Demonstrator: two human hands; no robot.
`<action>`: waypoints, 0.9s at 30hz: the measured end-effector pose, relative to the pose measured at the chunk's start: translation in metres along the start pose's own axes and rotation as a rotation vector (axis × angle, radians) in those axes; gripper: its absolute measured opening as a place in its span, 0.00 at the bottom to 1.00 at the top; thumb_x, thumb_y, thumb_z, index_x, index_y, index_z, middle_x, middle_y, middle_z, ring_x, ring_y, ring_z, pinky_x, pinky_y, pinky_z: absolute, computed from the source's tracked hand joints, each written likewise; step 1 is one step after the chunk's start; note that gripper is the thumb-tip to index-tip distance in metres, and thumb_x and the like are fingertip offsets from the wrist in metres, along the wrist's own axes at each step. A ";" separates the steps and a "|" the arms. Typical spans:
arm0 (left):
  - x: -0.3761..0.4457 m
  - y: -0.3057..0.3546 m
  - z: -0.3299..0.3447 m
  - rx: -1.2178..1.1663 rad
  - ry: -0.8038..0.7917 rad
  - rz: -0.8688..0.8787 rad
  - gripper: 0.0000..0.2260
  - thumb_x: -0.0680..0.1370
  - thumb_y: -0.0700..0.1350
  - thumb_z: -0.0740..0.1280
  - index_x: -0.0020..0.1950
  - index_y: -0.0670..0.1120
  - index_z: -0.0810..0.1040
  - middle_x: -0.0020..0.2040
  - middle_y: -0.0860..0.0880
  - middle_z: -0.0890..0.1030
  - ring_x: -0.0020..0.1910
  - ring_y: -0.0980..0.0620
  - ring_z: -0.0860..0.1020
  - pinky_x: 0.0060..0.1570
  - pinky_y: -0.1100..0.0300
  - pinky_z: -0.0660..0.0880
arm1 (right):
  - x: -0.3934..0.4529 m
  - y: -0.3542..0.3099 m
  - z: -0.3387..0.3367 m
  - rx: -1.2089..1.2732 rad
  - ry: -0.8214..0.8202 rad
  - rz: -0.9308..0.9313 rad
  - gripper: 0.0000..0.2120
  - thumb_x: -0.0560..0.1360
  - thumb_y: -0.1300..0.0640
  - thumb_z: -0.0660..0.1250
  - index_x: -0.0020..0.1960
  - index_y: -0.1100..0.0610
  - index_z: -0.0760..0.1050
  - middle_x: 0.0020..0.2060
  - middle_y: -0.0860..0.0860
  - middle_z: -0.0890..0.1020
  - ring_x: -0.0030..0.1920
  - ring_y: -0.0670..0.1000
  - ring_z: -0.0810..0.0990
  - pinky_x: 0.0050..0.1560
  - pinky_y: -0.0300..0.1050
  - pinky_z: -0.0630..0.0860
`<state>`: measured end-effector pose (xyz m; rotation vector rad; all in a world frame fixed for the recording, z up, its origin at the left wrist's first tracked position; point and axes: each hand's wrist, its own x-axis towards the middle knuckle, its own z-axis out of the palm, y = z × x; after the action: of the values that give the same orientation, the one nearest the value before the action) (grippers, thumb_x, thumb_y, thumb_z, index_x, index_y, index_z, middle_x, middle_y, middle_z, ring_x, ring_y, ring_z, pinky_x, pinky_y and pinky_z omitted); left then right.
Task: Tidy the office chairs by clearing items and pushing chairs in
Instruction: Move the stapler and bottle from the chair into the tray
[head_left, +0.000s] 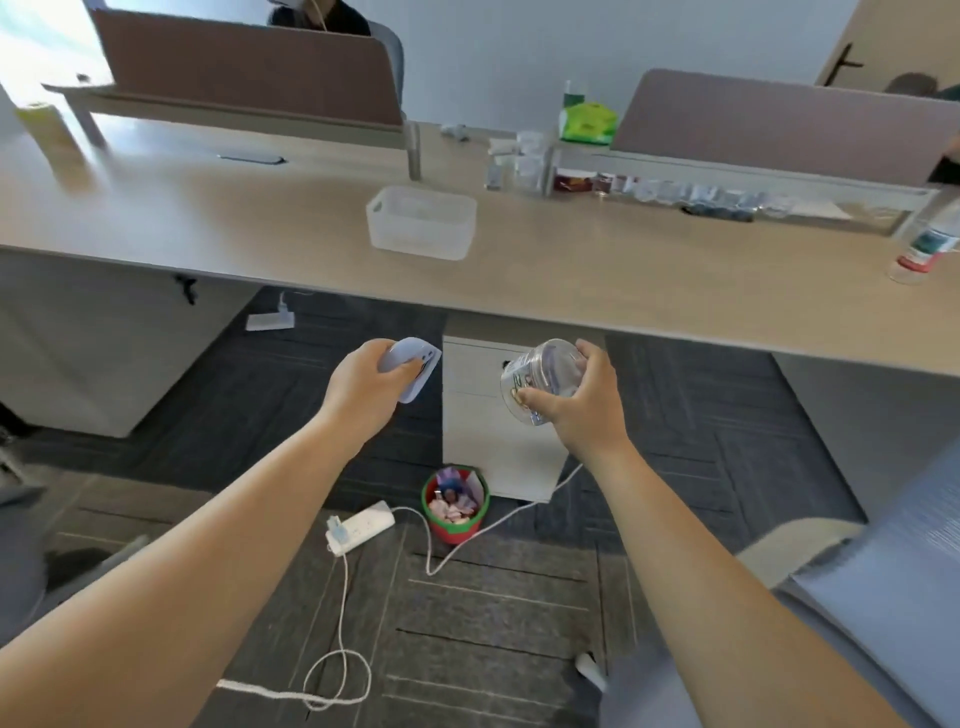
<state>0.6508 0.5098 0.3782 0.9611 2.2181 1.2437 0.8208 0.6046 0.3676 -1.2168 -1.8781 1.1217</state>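
Observation:
My left hand (363, 387) is closed around a pale lilac phone-sized device (415, 371), held below the desk's front edge. My right hand (582, 402) grips a clear plastic jar (537, 379) with a printed label, tilted on its side. Both hands hover over the dark carpet in front of the long wooden desk (260, 223). A grey office chair (857, 587) shows at the lower right, close to my right forearm. Part of another chair (26, 551) sits at the lower left edge.
An empty translucent bin (421, 222) stands on the desk straight ahead. Small containers (675, 189) and a bottle (927, 244) line the right side. Under the desk are a white drawer cabinet (493, 431), a red-green waste bin (456, 506) and a power strip (361, 526) with loose cable.

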 end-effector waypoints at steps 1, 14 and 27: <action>0.011 -0.003 -0.011 -0.004 0.009 -0.001 0.17 0.77 0.46 0.61 0.65 0.41 0.70 0.53 0.45 0.74 0.50 0.49 0.72 0.54 0.53 0.72 | 0.009 -0.008 0.011 -0.001 -0.004 -0.013 0.38 0.67 0.59 0.73 0.71 0.60 0.58 0.68 0.56 0.65 0.66 0.53 0.66 0.57 0.37 0.62; 0.145 -0.017 -0.065 -0.034 0.035 -0.027 0.15 0.78 0.45 0.60 0.63 0.41 0.71 0.50 0.45 0.75 0.47 0.47 0.72 0.49 0.53 0.70 | 0.144 -0.062 0.096 -0.056 -0.083 -0.125 0.36 0.67 0.57 0.74 0.69 0.60 0.62 0.65 0.58 0.67 0.63 0.55 0.68 0.57 0.41 0.68; 0.330 0.018 -0.030 -0.068 0.129 -0.085 0.13 0.77 0.43 0.60 0.60 0.40 0.71 0.49 0.44 0.74 0.47 0.45 0.72 0.56 0.45 0.73 | 0.362 -0.064 0.119 -0.211 -0.095 -0.124 0.35 0.69 0.48 0.70 0.69 0.63 0.63 0.64 0.62 0.72 0.65 0.61 0.68 0.68 0.53 0.64</action>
<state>0.4154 0.7429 0.4004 0.7729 2.2724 1.3676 0.5593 0.8881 0.3922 -1.1583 -2.1568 0.9485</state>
